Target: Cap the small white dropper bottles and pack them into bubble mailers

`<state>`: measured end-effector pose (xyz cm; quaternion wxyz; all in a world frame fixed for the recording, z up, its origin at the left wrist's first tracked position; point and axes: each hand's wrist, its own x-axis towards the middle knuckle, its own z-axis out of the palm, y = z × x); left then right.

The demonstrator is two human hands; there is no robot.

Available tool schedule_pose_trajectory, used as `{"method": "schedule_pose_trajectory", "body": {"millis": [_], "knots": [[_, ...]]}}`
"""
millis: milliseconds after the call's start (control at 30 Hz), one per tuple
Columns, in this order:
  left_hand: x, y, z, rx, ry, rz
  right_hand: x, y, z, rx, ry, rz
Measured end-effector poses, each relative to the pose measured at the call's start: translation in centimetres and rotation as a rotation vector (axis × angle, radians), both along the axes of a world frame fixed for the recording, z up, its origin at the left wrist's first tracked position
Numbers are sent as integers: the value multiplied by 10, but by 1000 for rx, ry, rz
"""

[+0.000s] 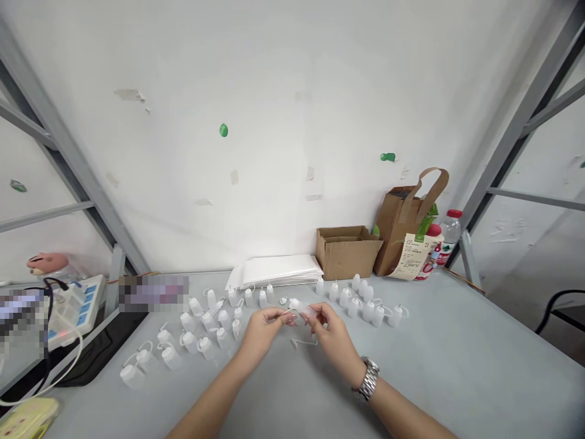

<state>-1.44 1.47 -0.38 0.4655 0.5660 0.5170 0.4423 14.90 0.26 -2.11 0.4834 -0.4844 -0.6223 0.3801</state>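
Note:
Near the middle of the grey table, my right hand [329, 332] is closed round a small translucent white bottle [299, 305], tilted with its top towards the left. My left hand [265, 329] meets it from the left, thumb and fingertips pinched at a thin clear part beside the bottle; exactly what they grip is too small to make out. A loose thin white piece [304, 343] lies on the table just below the hands. Several similar white bottles [205, 347] stand to the left, many with looped straps, and several more [368, 310] stand to the right.
Behind the hands lie stacked white sheets [283, 270], an open cardboard box [350, 253], a brown paper bag [397, 228] and a red-capped bottle [450, 235]. At the left are a power strip [86, 311] with cables and a black flat object [103, 350]. The table [439, 378] continues rightward.

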Motion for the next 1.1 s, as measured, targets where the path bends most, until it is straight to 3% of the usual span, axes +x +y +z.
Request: {"method": "schedule_pose_trajectory", "body": {"millis": [200, 300, 433, 667, 833, 1100], "knots": [[3, -7, 3, -1, 0, -3, 2, 1, 1, 54, -128, -53], [2, -6, 4, 16, -45, 57, 3, 2, -1, 70, -157, -90], [-4, -2, 7, -33, -336, 110, 3, -1, 1, 96, -153, -96], [-10, -1, 9, -117, -726, 43, -2, -13, 3, 181, -214, -22], [-8, 0, 7, -192, -726, 24, -4, -15, 3, 219, -237, -17], [-8, -1, 8, -175, -708, -2, -4, -16, 3, 274, -294, -13]]}}
